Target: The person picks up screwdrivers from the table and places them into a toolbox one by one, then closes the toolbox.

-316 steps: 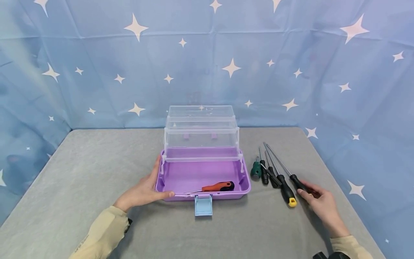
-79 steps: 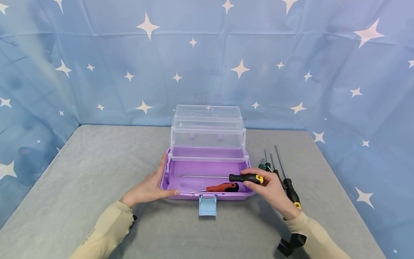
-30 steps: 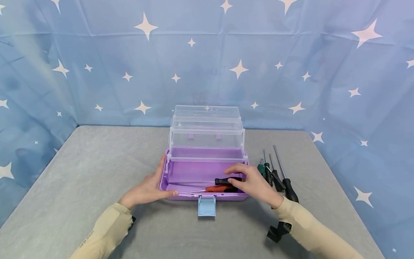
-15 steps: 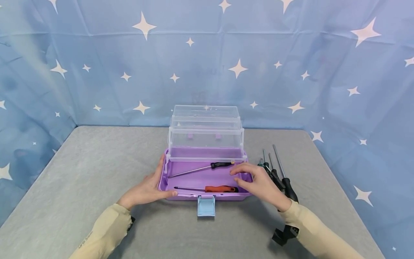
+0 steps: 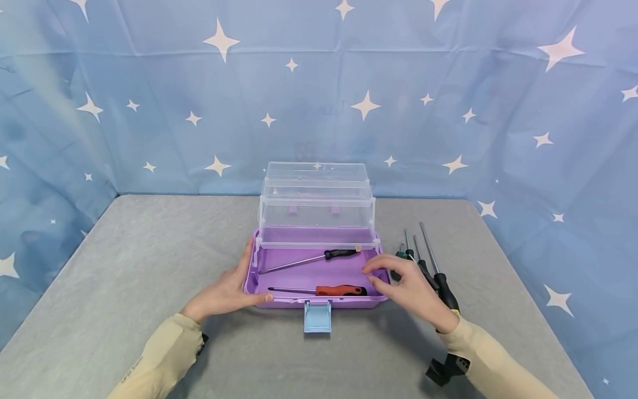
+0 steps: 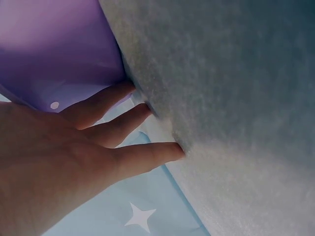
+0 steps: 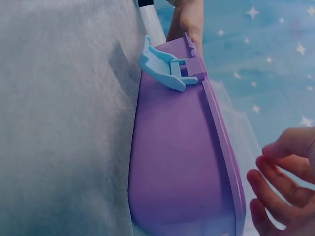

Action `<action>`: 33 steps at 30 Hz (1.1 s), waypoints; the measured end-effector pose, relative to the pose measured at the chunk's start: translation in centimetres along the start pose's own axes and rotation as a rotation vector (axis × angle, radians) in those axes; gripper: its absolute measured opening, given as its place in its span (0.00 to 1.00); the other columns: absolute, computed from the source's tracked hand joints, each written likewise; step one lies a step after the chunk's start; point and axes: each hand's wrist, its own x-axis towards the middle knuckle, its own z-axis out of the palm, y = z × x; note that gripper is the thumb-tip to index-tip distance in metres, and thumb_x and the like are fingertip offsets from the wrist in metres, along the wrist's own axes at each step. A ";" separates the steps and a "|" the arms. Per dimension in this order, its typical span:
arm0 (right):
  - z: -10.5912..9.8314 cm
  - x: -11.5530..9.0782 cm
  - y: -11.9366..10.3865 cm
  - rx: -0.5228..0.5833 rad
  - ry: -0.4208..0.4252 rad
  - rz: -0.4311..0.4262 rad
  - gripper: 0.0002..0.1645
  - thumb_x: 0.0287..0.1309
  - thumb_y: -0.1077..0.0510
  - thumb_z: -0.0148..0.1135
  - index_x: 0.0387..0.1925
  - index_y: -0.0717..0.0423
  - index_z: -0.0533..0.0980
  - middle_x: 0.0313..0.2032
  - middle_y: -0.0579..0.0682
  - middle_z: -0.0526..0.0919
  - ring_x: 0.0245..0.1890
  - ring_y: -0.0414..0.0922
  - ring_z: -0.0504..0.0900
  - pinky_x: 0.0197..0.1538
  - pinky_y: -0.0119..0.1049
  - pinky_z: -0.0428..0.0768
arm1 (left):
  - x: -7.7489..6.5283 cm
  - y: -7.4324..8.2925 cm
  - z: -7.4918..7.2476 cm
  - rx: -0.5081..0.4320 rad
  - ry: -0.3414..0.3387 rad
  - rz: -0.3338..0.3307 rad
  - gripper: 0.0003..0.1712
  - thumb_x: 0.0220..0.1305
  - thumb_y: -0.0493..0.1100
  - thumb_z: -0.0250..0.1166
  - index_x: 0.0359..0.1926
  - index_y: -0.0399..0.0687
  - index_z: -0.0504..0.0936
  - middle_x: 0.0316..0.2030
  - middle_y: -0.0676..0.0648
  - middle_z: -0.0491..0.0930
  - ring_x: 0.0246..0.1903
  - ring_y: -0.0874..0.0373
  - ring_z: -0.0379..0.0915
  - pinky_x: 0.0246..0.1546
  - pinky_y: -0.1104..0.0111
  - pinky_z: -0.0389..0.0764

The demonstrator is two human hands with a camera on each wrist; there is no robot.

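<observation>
A purple toolbox (image 5: 349, 303) stands with its clear tiered lid (image 5: 319, 216) raised. In it, a black-handled screwdriver (image 5: 341, 253) with a yellow end lies slanted toward the back, and an orange-and-black screwdriver (image 5: 341, 291) lies along the front wall. My left hand (image 5: 224, 288) rests against the box's left end, thumb on the front corner; in the left wrist view its straight fingers (image 6: 147, 155) reach down to the tabletop beside the purple wall. My right hand (image 5: 411, 288) hovers at the right end of the box, thumb and fingers apart and nothing between them.
Right of the box lie several more screwdrivers, including one with a large black handle (image 5: 446, 291) and a green-handled one (image 5: 401, 255). The blue latch (image 5: 317, 317) hangs open at the front. A starry blue cloth (image 5: 319, 83) rises behind the grey table (image 5: 174, 244).
My right hand lowered the black-handled screwdriver into the toolbox and let it go; it shifted toward the back. The hand then drew slightly right. My left hand stayed at the box.
</observation>
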 end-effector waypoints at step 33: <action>-4.1 -2.5 2.2 -0.120 -0.013 0.040 0.17 0.54 0.72 0.66 0.44 0.56 0.81 0.43 0.47 0.83 0.44 0.40 0.79 0.46 0.31 0.77 | 0.2 0.0 -0.2 -0.030 -0.016 0.026 0.72 0.53 0.58 0.72 0.74 0.50 0.22 0.71 0.29 0.45 0.64 0.30 0.54 0.61 0.40 0.59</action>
